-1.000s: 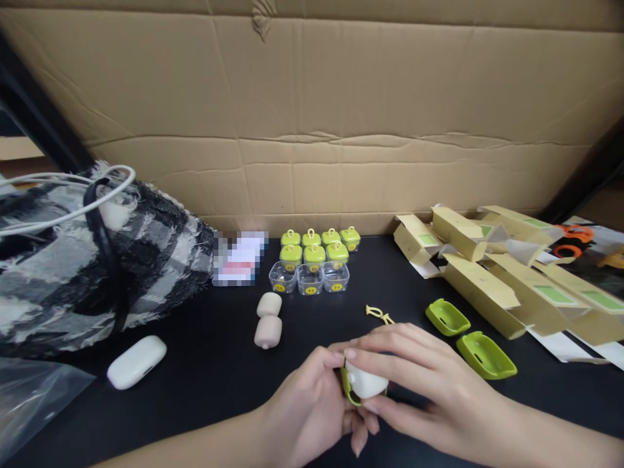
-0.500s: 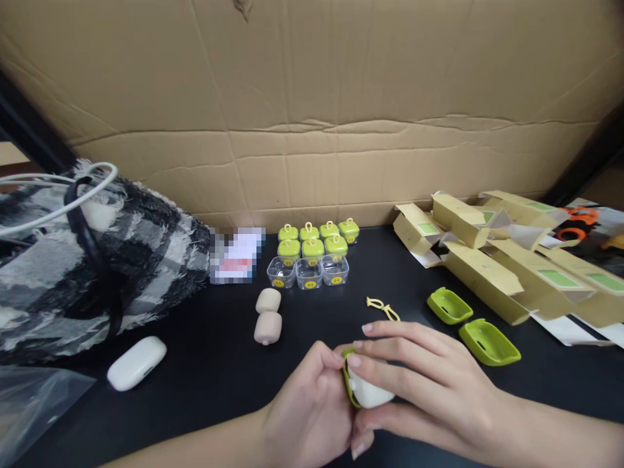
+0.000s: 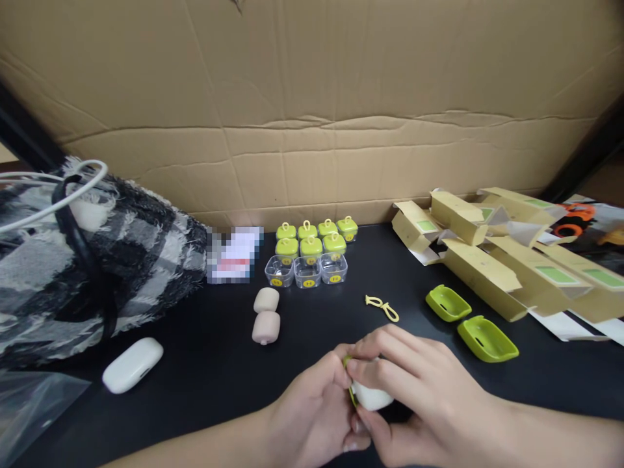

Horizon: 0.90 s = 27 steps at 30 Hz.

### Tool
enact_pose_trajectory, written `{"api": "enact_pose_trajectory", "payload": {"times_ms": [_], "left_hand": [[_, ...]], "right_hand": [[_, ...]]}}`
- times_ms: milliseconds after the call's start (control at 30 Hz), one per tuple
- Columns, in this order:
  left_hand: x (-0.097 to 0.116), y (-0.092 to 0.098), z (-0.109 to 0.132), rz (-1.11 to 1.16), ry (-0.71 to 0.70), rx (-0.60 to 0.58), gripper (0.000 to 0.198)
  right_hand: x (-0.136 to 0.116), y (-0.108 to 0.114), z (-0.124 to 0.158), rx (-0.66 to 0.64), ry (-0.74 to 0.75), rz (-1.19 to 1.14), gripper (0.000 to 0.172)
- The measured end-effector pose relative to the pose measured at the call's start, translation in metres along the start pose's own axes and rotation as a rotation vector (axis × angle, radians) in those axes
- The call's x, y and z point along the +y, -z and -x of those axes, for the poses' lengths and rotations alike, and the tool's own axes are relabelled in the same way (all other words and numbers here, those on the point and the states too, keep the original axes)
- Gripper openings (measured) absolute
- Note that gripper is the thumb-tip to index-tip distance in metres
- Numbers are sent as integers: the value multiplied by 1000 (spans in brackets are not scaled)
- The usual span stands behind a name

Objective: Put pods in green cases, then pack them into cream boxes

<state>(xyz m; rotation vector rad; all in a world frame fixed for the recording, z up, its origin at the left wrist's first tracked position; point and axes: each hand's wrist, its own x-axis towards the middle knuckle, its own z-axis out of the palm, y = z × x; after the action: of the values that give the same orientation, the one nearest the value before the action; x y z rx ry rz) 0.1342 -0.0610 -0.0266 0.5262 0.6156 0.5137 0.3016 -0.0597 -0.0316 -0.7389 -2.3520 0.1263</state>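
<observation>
A white rounded earbud case [image 3: 373,396] is at the bottom centre, partly hidden by fingers. Against its left side lies a green cover [image 3: 351,392], of which only a narrow edge shows. My left hand [image 3: 309,406] is closed on the green cover, thumb at its upper edge. From the right, my right hand [image 3: 424,393] wraps over the white case, thumb underneath, fingertips near the green edge. Beyond the hands lies a yellow looped strap [image 3: 383,308]. Two green cover shells, one farther [image 3: 452,314] and one nearer [image 3: 489,354], lie right of it.
Clear small boxes [image 3: 307,270] stand before several green-lidded ones [image 3: 311,246]. Two beige pieces [image 3: 266,327] lie at centre left; another white case [image 3: 132,365] sits farther left near a plaid cloth bundle [image 3: 160,260]. Opened cardboard boxes [image 3: 482,276] pile at right. Cardboard [image 3: 312,78] stands behind.
My right fingers have bent and drawn in over the case and the green edge, and the right thumb has come against its underside. The yellow strap shows fully. The view has shifted slightly.
</observation>
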Motion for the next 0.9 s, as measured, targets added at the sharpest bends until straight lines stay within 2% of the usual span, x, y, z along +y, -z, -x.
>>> {"api": "enact_pose_trajectory", "payload": {"times_ms": [100,267,367,433,567,633,733,900], "left_hand": [[0,1,0,-17,13,-9,36],[-3,5,-1,-7,11,-30,22],[-3,6,-1,7,3,-37,22],[-2,7,0,20,-3,-47,24],[-1,6,3,-12,-70,-8,43],[0,4,4,-52,-124,55,50],[0,1,6,-75,-149,116,47],[-4,1,5,-129,-191,161,48]], "right_hand": [[-2,1,-4,-4,-26,19,20],[-5,1,-7,-28,-57,70,17],[-3,2,-6,-26,-63,34,18],[2,6,-5,-56,-37,-63,25],[14,23,-4,-174,-66,-337,55],[19,31,-4,-157,-130,-403,48],[23,35,-6,-151,-124,-435,26],[24,32,-5,-133,-62,-392,22]]}}
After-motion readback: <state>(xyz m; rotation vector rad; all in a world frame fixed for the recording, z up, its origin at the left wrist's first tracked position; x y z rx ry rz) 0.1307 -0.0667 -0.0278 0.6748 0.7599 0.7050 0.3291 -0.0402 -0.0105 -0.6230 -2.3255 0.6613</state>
